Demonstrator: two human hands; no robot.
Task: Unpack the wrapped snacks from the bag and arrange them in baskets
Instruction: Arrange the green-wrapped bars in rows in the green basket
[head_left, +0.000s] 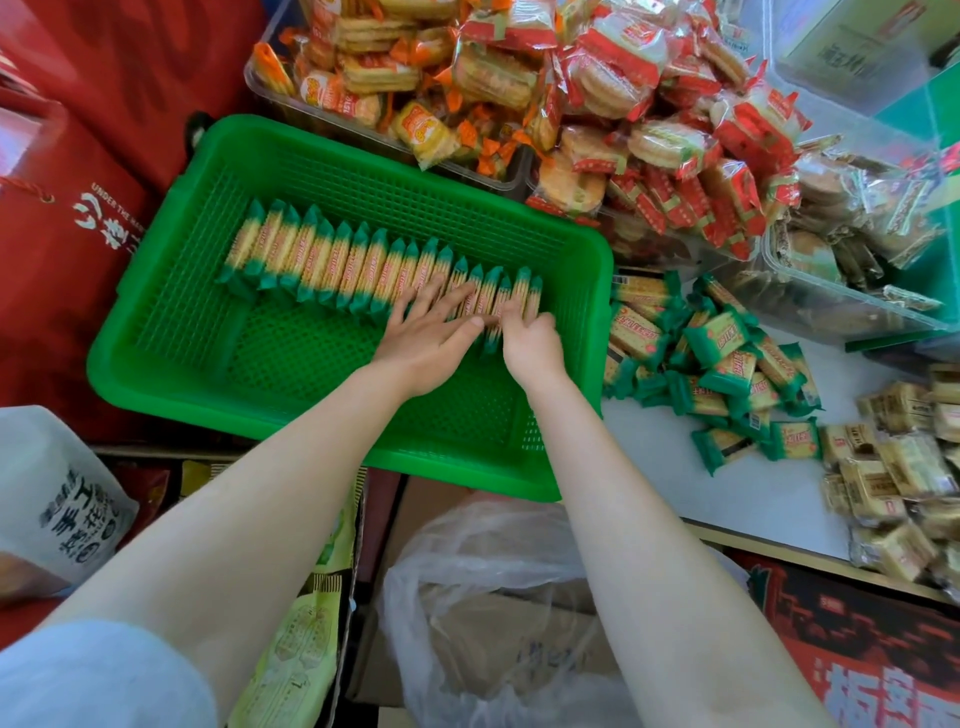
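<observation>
Your left hand (431, 332) lies flat, fingers spread, on the row of roughly twenty green-and-yellow wrapped biscuit packs (374, 265) standing on edge in the green plastic mesh basket (171, 358), while your right hand (527, 338) pinches the last packs at the row's right end. More such packs (727, 364), their red lettering unreadable, lie heaped on the white counter (753, 499) beside the basket; the red carton (78, 244) on the left reads "UNDER THE".

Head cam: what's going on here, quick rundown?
A person is lining up green-wrapped biscuit packs on edge in a single row inside a green plastic basket. Both hands are at the right end of the row: the left hand lies flat against the packs, and the right hand pinches the last few into place. The near half of the basket is bare. A loose pile of the same green packs waits on the white counter just right of the basket.
</observation>
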